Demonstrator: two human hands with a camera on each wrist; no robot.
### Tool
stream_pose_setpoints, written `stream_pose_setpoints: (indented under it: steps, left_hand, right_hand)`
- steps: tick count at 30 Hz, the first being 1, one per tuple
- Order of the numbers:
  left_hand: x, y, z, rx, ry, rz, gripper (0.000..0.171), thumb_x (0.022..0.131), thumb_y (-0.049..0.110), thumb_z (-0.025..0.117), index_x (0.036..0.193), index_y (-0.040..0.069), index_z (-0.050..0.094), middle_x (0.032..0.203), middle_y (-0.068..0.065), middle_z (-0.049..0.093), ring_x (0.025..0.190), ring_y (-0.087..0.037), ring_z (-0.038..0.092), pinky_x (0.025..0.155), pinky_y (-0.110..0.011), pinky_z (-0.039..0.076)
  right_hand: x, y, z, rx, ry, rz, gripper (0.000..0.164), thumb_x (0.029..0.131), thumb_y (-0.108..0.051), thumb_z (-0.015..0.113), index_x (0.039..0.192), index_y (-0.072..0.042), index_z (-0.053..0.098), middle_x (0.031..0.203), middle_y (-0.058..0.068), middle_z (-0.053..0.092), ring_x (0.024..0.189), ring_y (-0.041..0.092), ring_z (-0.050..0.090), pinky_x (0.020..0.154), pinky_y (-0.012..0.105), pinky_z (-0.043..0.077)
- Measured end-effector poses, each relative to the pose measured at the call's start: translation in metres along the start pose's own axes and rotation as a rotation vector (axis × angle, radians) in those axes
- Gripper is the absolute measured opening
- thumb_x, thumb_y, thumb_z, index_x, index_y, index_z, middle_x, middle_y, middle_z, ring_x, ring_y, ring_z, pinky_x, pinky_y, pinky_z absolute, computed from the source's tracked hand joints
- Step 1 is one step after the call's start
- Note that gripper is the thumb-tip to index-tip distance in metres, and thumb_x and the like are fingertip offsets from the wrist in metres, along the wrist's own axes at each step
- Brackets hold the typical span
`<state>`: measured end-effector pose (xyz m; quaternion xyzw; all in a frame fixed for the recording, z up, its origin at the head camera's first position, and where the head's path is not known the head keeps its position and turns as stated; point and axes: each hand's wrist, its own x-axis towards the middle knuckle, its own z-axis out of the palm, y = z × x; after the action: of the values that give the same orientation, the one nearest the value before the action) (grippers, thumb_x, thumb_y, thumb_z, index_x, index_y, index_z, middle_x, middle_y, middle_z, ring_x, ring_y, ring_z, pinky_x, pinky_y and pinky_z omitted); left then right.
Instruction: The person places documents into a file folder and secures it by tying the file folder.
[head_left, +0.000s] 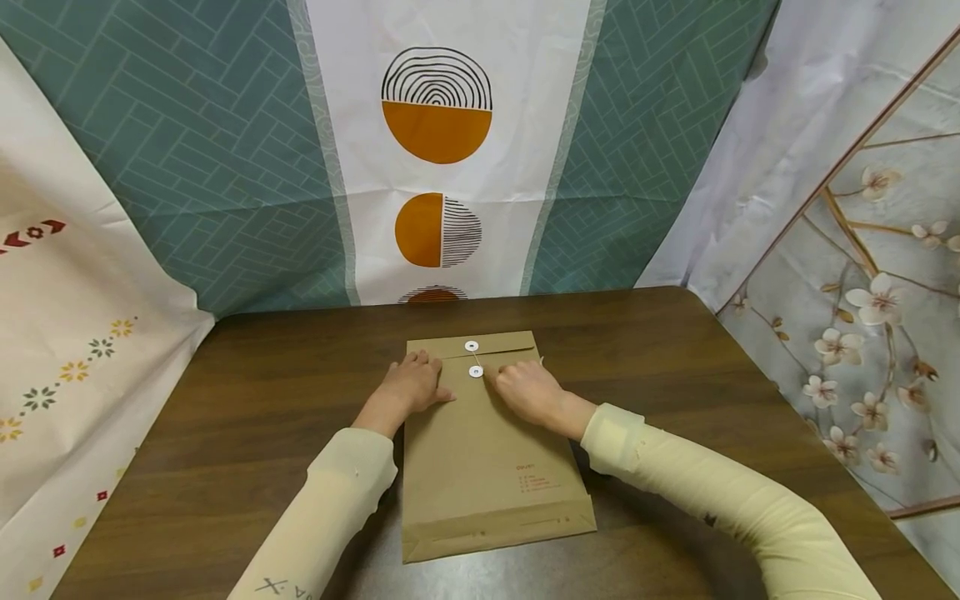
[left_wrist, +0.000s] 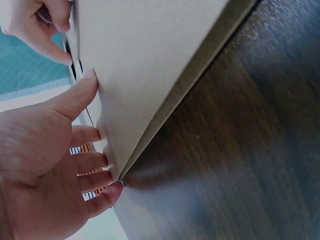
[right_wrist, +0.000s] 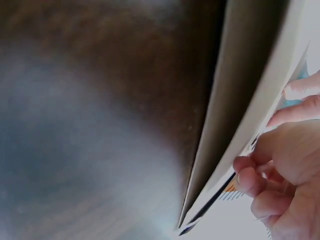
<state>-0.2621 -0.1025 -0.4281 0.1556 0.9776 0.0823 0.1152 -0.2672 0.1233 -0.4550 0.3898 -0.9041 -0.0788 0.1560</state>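
Note:
A brown paper document envelope (head_left: 480,458) lies on the table, its flap at the far end folded down. One white button disc (head_left: 471,345) sits on the flap and another disc (head_left: 476,372) just below it, with a thin white string (head_left: 476,358) running between them. My left hand (head_left: 412,383) rests on the envelope's upper left side, fingers spread, which the left wrist view also shows. Beside the lower disc, my right hand (head_left: 528,387) has its fingers curled and pinches the string's end. In the right wrist view a fine thread shows by the curled fingers (right_wrist: 250,182).
The dark wooden table (head_left: 285,417) extends around the envelope. A patterned cloth (head_left: 255,167) hangs behind its far edge, with a cream cloth (head_left: 75,292) on the left and a floral one (head_left: 862,358) on the right. Red print (head_left: 534,482) marks the envelope's lower part.

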Motion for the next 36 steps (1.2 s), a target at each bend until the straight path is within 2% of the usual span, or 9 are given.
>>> stream_pose_setpoints:
  steps: [9,15,20,24,26,28,33,36]
  left_hand:
    - [0.001,0.001,-0.001,0.002,-0.008,-0.005,0.067,0.101,0.041,0.064,0.151,0.000,0.046,0.159,-0.027,0.036,0.150,-0.043,0.029,0.115,-0.064,0.027]
    - [0.002,0.000,0.001,0.001,-0.013,-0.005,0.067,0.101,0.041,0.064,0.151,0.000,0.046,0.159,-0.027,0.036,0.150,-0.043,0.029,0.115,-0.065,0.027]
    - [0.001,0.000,0.000,0.004,-0.018,-0.011,0.068,0.101,0.042,0.063,0.152,0.000,0.045,0.161,-0.027,0.034,0.151,-0.043,0.027,0.116,-0.064,0.026]
    - [0.001,0.001,-0.001,0.002,-0.018,-0.012,0.069,0.101,0.042,0.063,0.153,0.000,0.044,0.161,-0.027,0.033,0.151,-0.043,0.027,0.116,-0.064,0.026]
    - [0.001,0.001,-0.001,0.004,-0.015,-0.008,0.068,0.101,0.042,0.064,0.152,0.000,0.045,0.160,-0.027,0.034,0.151,-0.043,0.027,0.116,-0.064,0.026]
    - [0.002,0.002,-0.001,0.013,-0.012,-0.004,0.068,0.101,0.042,0.064,0.151,0.000,0.047,0.159,-0.027,0.036,0.150,-0.043,0.029,0.116,-0.063,0.027]
    - [0.005,0.005,-0.003,0.047,-0.007,-0.004,0.062,0.099,0.043,0.066,0.140,-0.003,0.057,0.149,-0.027,0.048,0.143,-0.042,0.040,0.114,-0.057,0.033]
    - [0.010,0.009,-0.003,0.024,0.010,-0.015,0.056,0.101,0.043,0.064,0.127,-0.007,0.065,0.142,-0.027,0.053,0.136,-0.042,0.047,0.110,-0.053,0.040]
  right_hand:
    - [-0.003,0.002,-0.001,-0.001,0.002,-0.028,0.019,0.091,0.003,0.064,0.078,-0.009,0.057,0.072,0.003,0.064,0.055,0.020,0.060,0.047,0.041,0.051]
    - [-0.002,0.002,0.000,0.065,0.015,-0.007,0.012,0.092,-0.001,0.065,0.084,-0.010,0.061,0.072,0.004,0.066,0.060,0.023,0.066,0.051,0.044,0.051]
    - [0.002,0.004,-0.002,0.193,-0.035,0.051,0.009,0.092,-0.003,0.064,0.092,-0.011,0.068,0.077,0.006,0.070,0.065,0.023,0.067,0.053,0.044,0.051]
    - [0.005,0.008,-0.003,0.391,-0.131,0.118,0.027,0.095,-0.003,0.060,0.117,-0.009,0.075,0.089,0.008,0.073,0.065,0.017,0.056,0.055,0.035,0.043]
    - [0.006,0.010,-0.005,0.513,-0.184,0.155,0.035,0.098,-0.003,0.057,0.130,-0.006,0.071,0.096,0.010,0.073,0.062,0.015,0.048,0.056,0.031,0.038]
    - [0.006,0.012,-0.006,0.596,-0.220,0.178,0.038,0.099,-0.003,0.055,0.135,-0.003,0.067,0.111,0.012,0.074,0.060,0.013,0.041,0.056,0.028,0.034]
    - [0.007,0.015,-0.007,0.656,-0.253,0.166,0.037,0.102,-0.003,0.054,0.137,0.000,0.064,0.136,0.015,0.065,0.058,0.011,0.037,0.055,0.025,0.032]
    - [0.007,0.014,-0.007,0.665,-0.253,0.168,0.037,0.102,-0.003,0.053,0.137,0.000,0.064,0.131,0.013,0.068,0.058,0.010,0.039,0.056,0.025,0.033]
